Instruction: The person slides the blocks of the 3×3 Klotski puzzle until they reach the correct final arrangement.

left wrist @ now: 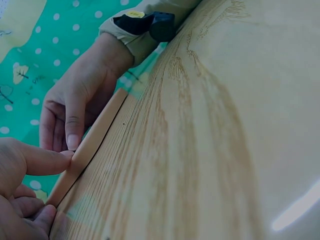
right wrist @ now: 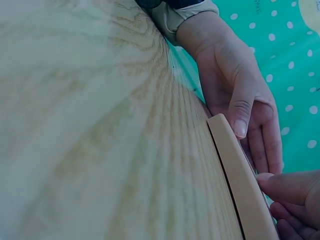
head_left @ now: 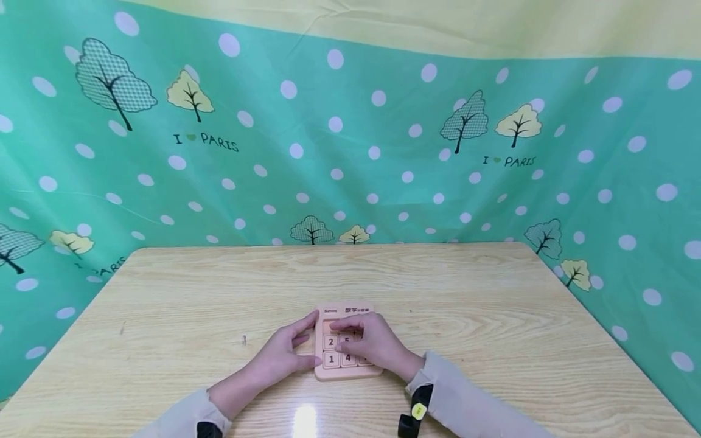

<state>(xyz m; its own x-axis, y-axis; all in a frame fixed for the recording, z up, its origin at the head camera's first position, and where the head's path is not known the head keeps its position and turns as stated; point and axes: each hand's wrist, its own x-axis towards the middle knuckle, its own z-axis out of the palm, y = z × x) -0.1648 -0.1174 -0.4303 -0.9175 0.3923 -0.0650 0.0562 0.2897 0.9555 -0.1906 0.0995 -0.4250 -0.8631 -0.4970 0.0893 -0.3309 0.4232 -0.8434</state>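
Observation:
A pink number slide puzzle lies flat on the wooden table, its tiles marked 1, 2, 4 and 5 visible in the head view. My left hand holds the puzzle's left side, thumb near the lower corner and forefinger near the upper one. Over the tiles, my right hand reaches in from the right, forefinger at the top row and thumb by the tile marked 2. It hides the right-hand tiles. Both wrist views show only the puzzle's thin side, the left wrist view and right wrist view alike.
The light wooden table extends around the puzzle. Behind it and at the sides hangs a green dotted curtain with printed trees. A black strap with a yellow tag sits on the right wrist.

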